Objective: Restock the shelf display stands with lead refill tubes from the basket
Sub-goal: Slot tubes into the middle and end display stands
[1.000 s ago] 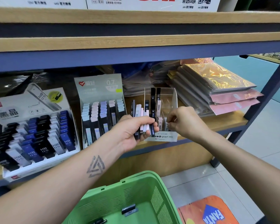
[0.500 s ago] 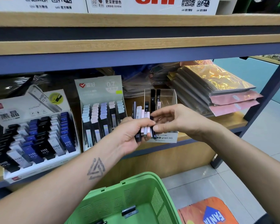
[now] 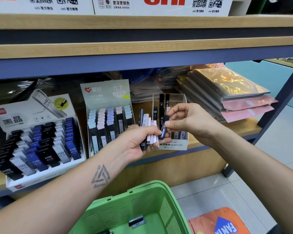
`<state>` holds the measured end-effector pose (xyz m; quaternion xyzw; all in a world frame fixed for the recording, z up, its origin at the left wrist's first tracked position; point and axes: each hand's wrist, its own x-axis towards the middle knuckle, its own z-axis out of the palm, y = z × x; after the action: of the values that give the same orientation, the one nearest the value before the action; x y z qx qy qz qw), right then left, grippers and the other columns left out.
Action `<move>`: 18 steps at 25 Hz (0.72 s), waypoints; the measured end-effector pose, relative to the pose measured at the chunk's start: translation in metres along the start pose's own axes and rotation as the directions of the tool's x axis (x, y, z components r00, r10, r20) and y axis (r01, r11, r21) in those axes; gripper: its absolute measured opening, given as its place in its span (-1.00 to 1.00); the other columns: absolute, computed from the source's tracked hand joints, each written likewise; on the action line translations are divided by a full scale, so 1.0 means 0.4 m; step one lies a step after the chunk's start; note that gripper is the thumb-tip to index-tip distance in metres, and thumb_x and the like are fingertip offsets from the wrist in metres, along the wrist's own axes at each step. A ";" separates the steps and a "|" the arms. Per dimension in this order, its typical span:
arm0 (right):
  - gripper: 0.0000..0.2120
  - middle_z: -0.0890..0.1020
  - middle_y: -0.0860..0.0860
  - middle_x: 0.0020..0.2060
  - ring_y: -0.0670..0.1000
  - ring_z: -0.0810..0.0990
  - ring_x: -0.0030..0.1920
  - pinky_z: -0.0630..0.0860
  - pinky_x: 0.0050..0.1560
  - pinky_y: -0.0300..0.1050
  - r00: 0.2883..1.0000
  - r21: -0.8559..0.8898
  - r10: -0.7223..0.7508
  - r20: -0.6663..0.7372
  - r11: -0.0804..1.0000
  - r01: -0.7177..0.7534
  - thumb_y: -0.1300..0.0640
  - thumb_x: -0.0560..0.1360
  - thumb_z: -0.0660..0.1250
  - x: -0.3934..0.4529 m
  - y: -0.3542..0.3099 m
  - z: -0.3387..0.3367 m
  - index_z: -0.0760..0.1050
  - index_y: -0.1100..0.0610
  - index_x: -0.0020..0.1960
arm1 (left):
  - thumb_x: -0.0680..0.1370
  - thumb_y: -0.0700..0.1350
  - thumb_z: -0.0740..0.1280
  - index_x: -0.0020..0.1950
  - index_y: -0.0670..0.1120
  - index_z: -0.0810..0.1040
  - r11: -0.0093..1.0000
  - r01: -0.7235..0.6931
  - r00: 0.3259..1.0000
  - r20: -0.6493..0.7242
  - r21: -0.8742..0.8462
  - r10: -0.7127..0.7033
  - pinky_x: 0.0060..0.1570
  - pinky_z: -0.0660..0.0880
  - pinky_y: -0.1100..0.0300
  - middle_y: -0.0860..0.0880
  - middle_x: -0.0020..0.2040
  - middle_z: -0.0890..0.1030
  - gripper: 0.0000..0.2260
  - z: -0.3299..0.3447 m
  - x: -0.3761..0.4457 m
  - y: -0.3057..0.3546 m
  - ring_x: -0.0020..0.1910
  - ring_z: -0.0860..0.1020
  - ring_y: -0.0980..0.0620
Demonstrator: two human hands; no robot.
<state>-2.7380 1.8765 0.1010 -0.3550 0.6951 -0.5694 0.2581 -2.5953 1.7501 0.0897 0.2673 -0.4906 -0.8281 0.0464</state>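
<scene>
At the bottom centre of the frame sits a green basket (image 3: 125, 215) with a tube or two on its floor. Above it, mid-frame, the left hand (image 3: 139, 142) grips a fanned bundle of tubes (image 3: 148, 130). Just right, the right hand (image 3: 191, 122) pinches one dark tube (image 3: 164, 127), tilted, beside the bundle. Behind them stands a clear stand (image 3: 173, 144); left of it, a grey display box (image 3: 107, 114) and a white display box (image 3: 32, 137).
</scene>
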 end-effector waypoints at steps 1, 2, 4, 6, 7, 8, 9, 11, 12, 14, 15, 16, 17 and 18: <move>-0.76 0.67 0.11 -0.29 0.07 0.69 -0.25 0.60 -0.14 -0.05 1.000 0.029 0.006 -0.005 1.000 -0.006 0.38 0.39 0.54 0.001 0.001 0.000 0.57 0.22 0.00 | 0.52 -0.39 0.35 0.19 -0.37 0.50 1.000 0.000 1.000 0.000 -0.006 0.000 -0.50 0.50 0.31 -0.35 0.01 0.68 -0.75 -0.001 0.001 -0.001 -0.04 0.71 -0.22; -0.78 0.68 0.14 -0.29 0.09 0.69 -0.24 0.61 -0.13 -0.03 1.000 0.047 0.010 -0.009 0.999 -0.010 0.38 0.42 0.52 0.003 0.002 -0.002 0.57 0.24 0.01 | 0.52 -0.38 0.35 0.16 -0.37 0.52 1.000 -0.004 1.000 -0.006 -0.008 0.004 -0.50 0.50 0.31 -0.34 0.00 0.68 -0.78 -0.002 0.002 -0.001 -0.08 0.72 -0.19; -0.82 0.70 0.18 -0.26 0.11 0.71 -0.20 0.61 -0.08 0.02 1.000 0.057 0.019 -0.014 0.998 -0.018 0.37 0.47 0.48 0.006 0.001 -0.006 0.59 0.26 0.04 | 0.52 -0.37 0.37 0.09 -0.35 0.57 1.000 -0.022 0.999 -0.024 0.002 0.022 -0.50 0.51 0.31 -0.32 -0.02 0.69 -0.84 0.000 0.003 0.000 -0.16 0.72 -0.14; -0.84 0.71 0.21 -0.23 0.11 0.71 -0.18 0.62 -0.06 0.02 1.000 0.052 0.023 -0.007 0.998 -0.022 0.35 0.49 0.46 0.007 -0.002 -0.011 0.60 0.27 0.06 | 0.52 -0.36 0.38 0.07 -0.34 0.59 0.999 -0.032 0.999 -0.027 0.011 0.033 -0.50 0.51 0.31 -0.31 -0.03 0.69 -0.85 0.003 0.003 0.000 -0.19 0.72 -0.13; -0.84 0.71 0.22 -0.22 0.12 0.71 -0.18 0.62 -0.07 0.01 1.000 0.043 0.019 0.000 0.999 -0.019 0.34 0.48 0.47 0.008 -0.004 -0.013 0.61 0.28 0.06 | 0.51 -0.36 0.38 0.08 -0.34 0.58 0.999 -0.034 0.999 -0.026 0.014 0.034 -0.50 0.51 0.31 -0.31 -0.03 0.69 -0.84 0.004 0.002 0.000 -0.18 0.72 -0.13; -0.83 0.71 0.23 -0.21 0.12 0.71 -0.18 0.62 -0.09 0.00 1.000 0.028 0.014 0.006 0.999 -0.015 0.34 0.47 0.49 0.008 -0.007 -0.015 0.62 0.28 0.05 | 0.52 -0.36 0.38 0.09 -0.35 0.58 0.999 -0.031 0.999 -0.024 0.011 0.031 -0.50 0.51 0.31 -0.32 -0.04 0.69 -0.84 0.005 0.000 0.001 -0.18 0.72 -0.14; -0.84 0.71 0.24 -0.19 0.14 0.71 -0.18 0.63 -0.09 0.00 1.000 0.013 0.010 0.003 1.000 -0.010 0.34 0.45 0.50 0.009 -0.009 -0.018 0.63 0.28 0.03 | 0.52 -0.36 0.38 0.09 -0.36 0.57 1.000 -0.025 0.999 -0.024 0.001 0.025 -0.51 0.50 0.31 -0.33 -0.04 0.69 -0.83 0.006 -0.002 0.002 -0.18 0.72 -0.15; -0.84 0.70 0.28 -0.12 0.17 0.71 -0.14 0.67 -0.05 0.04 0.999 0.014 0.006 -0.037 1.000 -0.005 0.35 0.43 0.51 0.016 -0.020 -0.031 0.64 0.28 -0.01 | 0.52 -0.37 0.37 0.09 -0.37 0.55 0.999 -0.015 0.999 -0.029 -0.031 0.015 -0.51 0.50 0.31 -0.35 -0.05 0.68 -0.84 0.006 -0.004 0.007 -0.20 0.72 -0.16; -0.84 0.70 0.30 -0.11 0.17 0.71 -0.14 0.68 -0.03 0.03 0.998 0.045 0.007 -0.065 0.999 -0.004 0.37 0.42 0.51 0.021 -0.028 -0.040 0.63 0.28 -0.01 | 0.52 -0.37 0.37 0.08 -0.37 0.53 0.999 -0.019 0.999 -0.035 -0.044 0.018 -0.52 0.51 0.31 -0.35 -0.06 0.68 -0.84 0.006 -0.003 0.011 -0.21 0.72 -0.16; -0.81 0.69 0.30 -0.14 0.15 0.72 -0.16 0.69 -0.09 -0.07 0.991 0.106 -0.004 -0.132 0.994 0.018 0.41 0.42 0.49 0.034 -0.044 -0.061 0.61 0.32 0.02 | 0.51 -0.37 0.37 0.10 -0.35 0.50 0.998 -0.042 0.997 -0.059 -0.056 0.039 -0.54 0.52 0.32 -0.36 -0.07 0.68 -0.82 0.004 -0.001 0.019 -0.23 0.72 -0.15; -0.79 0.70 0.28 -0.16 0.15 0.73 -0.17 0.69 -0.13 -0.12 0.983 0.095 -0.026 -0.184 0.994 0.044 0.41 0.42 0.48 0.044 -0.050 -0.071 0.59 0.33 0.04 | 0.51 -0.37 0.38 0.12 -0.34 0.50 0.997 -0.056 0.996 -0.074 -0.051 0.052 -0.55 0.52 0.31 -0.35 -0.08 0.68 -0.80 0.003 0.000 0.024 -0.24 0.72 -0.15; -0.79 0.70 0.25 -0.18 0.14 0.74 -0.18 0.69 -0.15 -0.14 0.968 0.050 -0.063 -0.243 0.996 0.077 0.41 0.43 0.49 0.055 -0.057 -0.076 0.59 0.33 0.05 | 0.51 -0.37 0.38 0.13 -0.34 0.50 0.997 -0.068 0.994 -0.087 -0.044 0.064 -0.54 0.52 0.31 -0.34 -0.09 0.69 -0.78 0.001 0.000 0.029 -0.24 0.72 -0.14; -0.80 0.70 0.23 -0.19 0.12 0.74 -0.19 0.69 -0.14 -0.12 0.948 -0.017 -0.113 -0.297 0.993 0.113 0.40 0.43 0.50 0.068 -0.061 -0.080 0.59 0.31 0.03 | 0.50 -0.37 0.39 0.14 -0.34 0.50 0.996 -0.079 0.992 -0.098 -0.037 0.075 -0.53 0.52 0.31 -0.34 -0.09 0.69 -0.77 -0.001 -0.001 0.034 -0.23 0.72 -0.14; -0.83 0.70 0.21 -0.19 0.11 0.75 -0.19 0.69 -0.11 -0.09 0.927 -0.090 -0.167 -0.335 0.985 0.145 0.37 0.43 0.52 0.082 -0.064 -0.079 0.60 0.26 -0.01 | 0.50 -0.37 0.39 0.15 -0.33 0.50 0.995 -0.090 0.991 -0.107 -0.035 0.085 -0.53 0.53 0.31 -0.33 -0.09 0.69 -0.76 -0.003 -0.003 0.040 -0.22 0.72 -0.13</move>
<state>-2.7773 1.8674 0.1345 -0.3129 0.7167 -0.6186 0.0762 -2.5966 1.7414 0.1029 0.2879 -0.4822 -0.8195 0.1138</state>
